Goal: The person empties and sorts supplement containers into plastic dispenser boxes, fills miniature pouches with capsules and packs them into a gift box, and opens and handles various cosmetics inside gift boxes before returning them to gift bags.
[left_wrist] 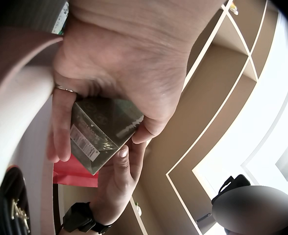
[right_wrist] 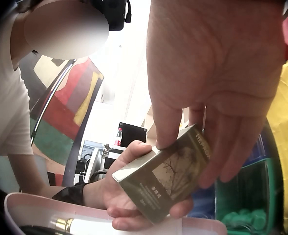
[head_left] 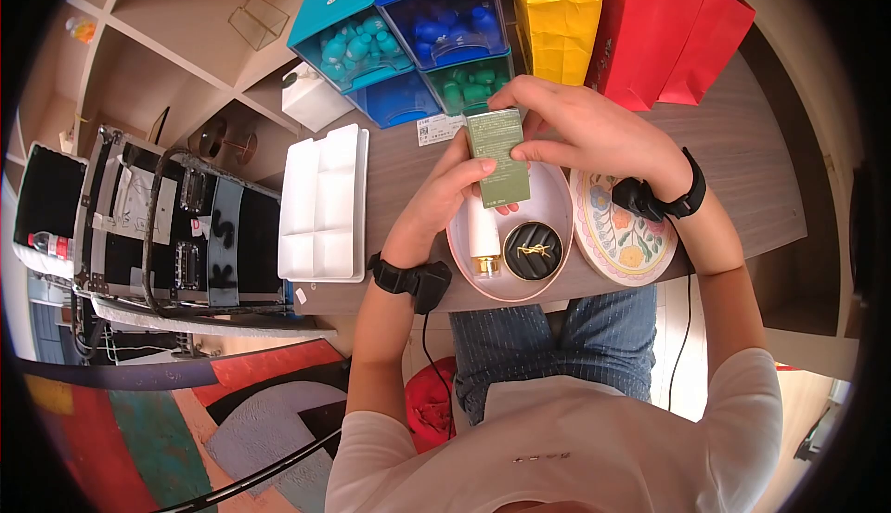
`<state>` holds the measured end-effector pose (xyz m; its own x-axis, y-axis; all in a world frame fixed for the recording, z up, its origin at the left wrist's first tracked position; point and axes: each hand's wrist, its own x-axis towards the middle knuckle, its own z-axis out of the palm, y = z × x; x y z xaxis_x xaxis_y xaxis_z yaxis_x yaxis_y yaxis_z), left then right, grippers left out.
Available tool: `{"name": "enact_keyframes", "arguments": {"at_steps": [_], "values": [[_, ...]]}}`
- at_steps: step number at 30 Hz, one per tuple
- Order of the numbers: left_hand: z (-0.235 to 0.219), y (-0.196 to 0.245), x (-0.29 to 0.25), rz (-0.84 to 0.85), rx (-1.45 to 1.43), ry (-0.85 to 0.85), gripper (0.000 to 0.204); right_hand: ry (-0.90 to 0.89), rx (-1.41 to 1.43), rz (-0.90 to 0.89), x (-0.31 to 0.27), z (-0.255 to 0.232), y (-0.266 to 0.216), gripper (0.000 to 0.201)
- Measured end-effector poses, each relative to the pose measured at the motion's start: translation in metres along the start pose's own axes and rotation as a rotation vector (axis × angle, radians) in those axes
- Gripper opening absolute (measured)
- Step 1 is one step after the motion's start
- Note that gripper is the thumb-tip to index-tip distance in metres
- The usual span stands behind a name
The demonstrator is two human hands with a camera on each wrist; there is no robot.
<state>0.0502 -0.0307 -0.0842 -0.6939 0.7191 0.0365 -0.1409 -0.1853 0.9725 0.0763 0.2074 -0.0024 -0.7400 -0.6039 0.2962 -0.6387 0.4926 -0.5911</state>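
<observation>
A green printed carton [head_left: 501, 174] is held over a pale pink oval tray [head_left: 554, 207]. My left hand [head_left: 441, 188] grips its near part, thumb across the printed face and fingers around behind. With the thumb at its side and the fingers curled over its far end, my right hand [head_left: 589, 128] also holds the carton. A tree picture shows on the carton's other face [right_wrist: 176, 171] in the right wrist view. In the tray lie a white bottle [head_left: 484, 235] with a gold neck and a round black compact [head_left: 532, 250] with a gold emblem; the bottle's far part is hidden.
Right of the tray lies a flower-patterned round plate [head_left: 624, 235]. A white compartment tray [head_left: 320, 207] stands to the left. Behind are teal, blue and green bins [head_left: 436, 12] of small bottles, a yellow paper bag [head_left: 557, 31] and red bags [head_left: 645, 31]. A white label [head_left: 440, 130] lies nearby.
</observation>
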Motion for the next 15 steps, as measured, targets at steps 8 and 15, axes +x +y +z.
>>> {"name": "enact_keyframes", "arguments": {"at_steps": [8,15], "values": [[-0.0021,-0.0004,0.0001,-0.002,0.006,-0.021,0.067,-0.004,0.003,0.008,0.0000,-0.0006,-0.0010,0.045],[-0.0022,-0.0014,0.0000,0.004,-0.004,-0.019,0.067,-0.001,0.006,-0.003,0.0002,0.0000,0.0004,0.046]]}}
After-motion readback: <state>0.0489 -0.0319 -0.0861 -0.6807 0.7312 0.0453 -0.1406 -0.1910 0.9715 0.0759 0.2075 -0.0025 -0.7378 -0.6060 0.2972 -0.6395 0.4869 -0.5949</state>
